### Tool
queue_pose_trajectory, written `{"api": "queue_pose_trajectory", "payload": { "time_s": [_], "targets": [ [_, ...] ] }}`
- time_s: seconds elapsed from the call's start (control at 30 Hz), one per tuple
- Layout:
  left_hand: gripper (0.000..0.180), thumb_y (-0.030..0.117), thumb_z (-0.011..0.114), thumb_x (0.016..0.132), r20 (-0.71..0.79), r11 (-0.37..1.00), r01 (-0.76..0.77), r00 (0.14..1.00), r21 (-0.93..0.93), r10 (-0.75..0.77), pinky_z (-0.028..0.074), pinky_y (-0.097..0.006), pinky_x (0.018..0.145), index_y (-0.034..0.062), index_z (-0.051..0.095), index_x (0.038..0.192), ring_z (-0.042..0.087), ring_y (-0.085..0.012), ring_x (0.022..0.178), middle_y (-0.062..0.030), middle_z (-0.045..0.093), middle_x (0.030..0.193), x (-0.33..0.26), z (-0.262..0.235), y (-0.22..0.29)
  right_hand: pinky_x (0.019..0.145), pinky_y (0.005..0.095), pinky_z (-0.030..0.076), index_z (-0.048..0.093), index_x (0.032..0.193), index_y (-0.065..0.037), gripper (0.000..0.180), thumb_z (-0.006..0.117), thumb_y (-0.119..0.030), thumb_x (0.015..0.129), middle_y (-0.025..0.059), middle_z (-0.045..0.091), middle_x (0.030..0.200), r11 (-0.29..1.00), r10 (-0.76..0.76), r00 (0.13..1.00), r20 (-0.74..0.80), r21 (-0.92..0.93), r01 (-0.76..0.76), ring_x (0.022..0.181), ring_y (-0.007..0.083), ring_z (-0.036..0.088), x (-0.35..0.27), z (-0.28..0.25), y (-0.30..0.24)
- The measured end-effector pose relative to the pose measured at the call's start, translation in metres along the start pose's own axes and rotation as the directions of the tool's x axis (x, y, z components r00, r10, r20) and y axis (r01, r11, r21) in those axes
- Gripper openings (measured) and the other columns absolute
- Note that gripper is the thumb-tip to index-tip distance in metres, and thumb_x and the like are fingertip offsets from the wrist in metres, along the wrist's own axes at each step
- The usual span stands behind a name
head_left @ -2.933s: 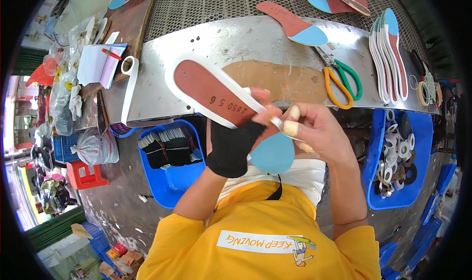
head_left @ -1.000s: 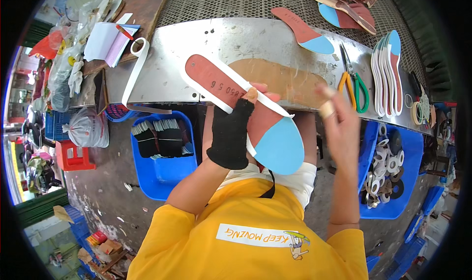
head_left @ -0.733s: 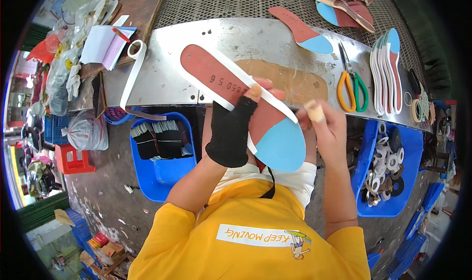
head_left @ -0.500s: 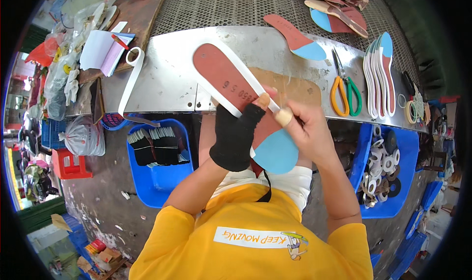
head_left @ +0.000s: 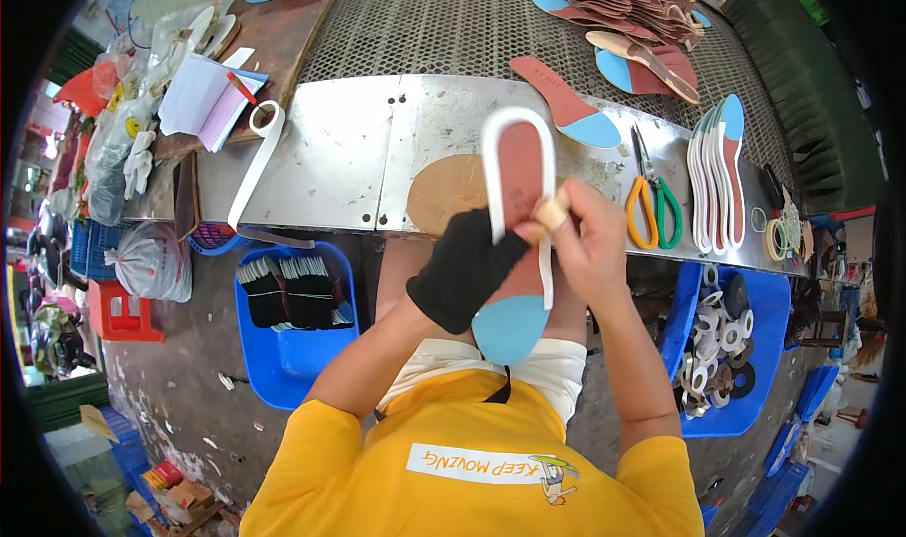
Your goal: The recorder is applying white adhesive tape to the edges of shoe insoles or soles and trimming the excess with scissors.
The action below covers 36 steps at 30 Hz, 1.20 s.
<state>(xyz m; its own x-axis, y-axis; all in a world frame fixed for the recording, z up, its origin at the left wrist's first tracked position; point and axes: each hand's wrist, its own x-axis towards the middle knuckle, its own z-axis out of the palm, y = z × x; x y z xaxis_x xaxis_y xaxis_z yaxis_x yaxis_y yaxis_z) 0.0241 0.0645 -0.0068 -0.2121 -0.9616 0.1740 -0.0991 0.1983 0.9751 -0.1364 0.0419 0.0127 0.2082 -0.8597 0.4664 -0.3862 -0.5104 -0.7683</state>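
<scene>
I hold a shoe insole (head_left: 518, 211) upright over my lap, its red forepart rimmed with white tape and its blue heel pointing down at me. My left hand (head_left: 464, 265), in a black fingerless glove, grips the insole at its middle from the left. My right hand (head_left: 580, 244), with a taped thumb, pinches the white edge tape on the insole's right side. Both hands hover just in front of the metal bench edge (head_left: 330, 224).
Orange-and-green scissors (head_left: 651, 207) lie on the bench to the right, beside a stack of insoles (head_left: 717, 183). One loose insole (head_left: 566, 103) and a heap of others (head_left: 642, 18) rest farther back. Blue bins stand left (head_left: 283, 358) and right (head_left: 746, 395) of my knees; a tape roll (head_left: 264, 117) trails a white strip.
The insole has swung from slanting up-left to pointing almost straight away from me. My right hand moved in from the side and now pinches the tape on the right edge.
</scene>
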Motion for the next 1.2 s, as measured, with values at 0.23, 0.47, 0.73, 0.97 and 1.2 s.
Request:
{"api": "queue_pose_trajectory", "payload": {
  "time_s": [0.23, 0.47, 0.73, 0.97, 1.2],
  "targets": [
    [0.028, 0.028, 0.061, 0.090, 0.085, 0.990, 0.061, 0.994, 0.127, -0.072, 0.048, -0.036, 0.063, 0.0006, 0.063, 0.096, 0.064, -0.0278, 0.067, -0.0143, 0.065, 0.072, -0.006, 0.000, 0.005, 0.060, 0.0303, 0.046, 0.065, 0.096, -0.001, 0.032, 0.074, -0.026, 0.078, 0.0088, 0.063, 0.071, 0.979, 0.185, 0.983, -0.011, 0.085, -0.184, 0.062, 0.0221, 0.060, 0.042, 0.002, -0.012],
    [0.031, 0.025, 0.064, 0.085, 0.289, 0.974, 0.124, 0.941, 0.188, -0.175, 0.049, -0.036, 0.080, 0.0041, 0.065, 0.108, 0.065, -0.0276, 0.087, -0.0167, 0.068, 0.093, 0.000, -0.012, -0.004, 0.071, 0.0300, 0.052, 0.066, 0.099, -0.001, 0.032, 0.071, -0.025, 0.079, 0.0118, 0.068, 0.085, 0.969, 0.192, 0.973, 0.127, 0.131, -0.208, 0.076, 0.0219, 0.067, 0.045, -0.013, -0.013],
    [0.064, 0.053, 0.061, 0.088, 0.789, 0.578, 0.592, 0.594, -0.562, 0.158, 0.050, -0.027, 0.080, -0.0001, 0.053, 0.123, 0.061, -0.0108, 0.090, -0.0094, 0.063, 0.107, 0.008, -0.008, -0.031, 0.072, 0.0247, 0.051, 0.068, 0.097, 0.000, 0.030, 0.056, -0.027, 0.096, 0.0069, 0.069, 0.088, 0.555, 0.206, 0.910, 0.361, 0.723, -0.412, 0.083, 0.0115, 0.064, 0.040, -0.029, 0.001],
    [0.036, 0.016, 0.060, 0.092, 0.097, 0.952, 0.241, 0.969, -0.188, -0.226, 0.047, -0.026, 0.083, 0.0011, 0.052, 0.124, 0.058, -0.0094, 0.094, -0.0049, 0.064, 0.104, 0.003, -0.003, 0.004, 0.049, 0.0195, 0.041, 0.065, 0.098, -0.001, 0.019, 0.063, -0.018, 0.091, -0.0003, 0.064, 0.075, 0.855, 0.427, 0.900, -0.089, 0.363, -0.370, 0.056, 0.0053, 0.056, 0.041, -0.038, 0.017],
    [0.051, 0.019, 0.063, 0.088, 0.105, 0.833, 0.287, 0.957, -0.473, -0.270, 0.042, -0.029, 0.092, 0.0025, 0.048, 0.134, 0.053, -0.0112, 0.104, -0.0030, 0.060, 0.115, 0.002, -0.008, -0.008, 0.048, 0.0194, 0.044, 0.066, 0.095, -0.002, 0.016, 0.071, -0.009, 0.082, 0.0033, 0.067, 0.079, 0.673, 0.435, 0.876, 0.211, 0.571, -0.471, 0.059, 0.0058, 0.059, -0.016, -0.012, 0.013]
  ]
}}
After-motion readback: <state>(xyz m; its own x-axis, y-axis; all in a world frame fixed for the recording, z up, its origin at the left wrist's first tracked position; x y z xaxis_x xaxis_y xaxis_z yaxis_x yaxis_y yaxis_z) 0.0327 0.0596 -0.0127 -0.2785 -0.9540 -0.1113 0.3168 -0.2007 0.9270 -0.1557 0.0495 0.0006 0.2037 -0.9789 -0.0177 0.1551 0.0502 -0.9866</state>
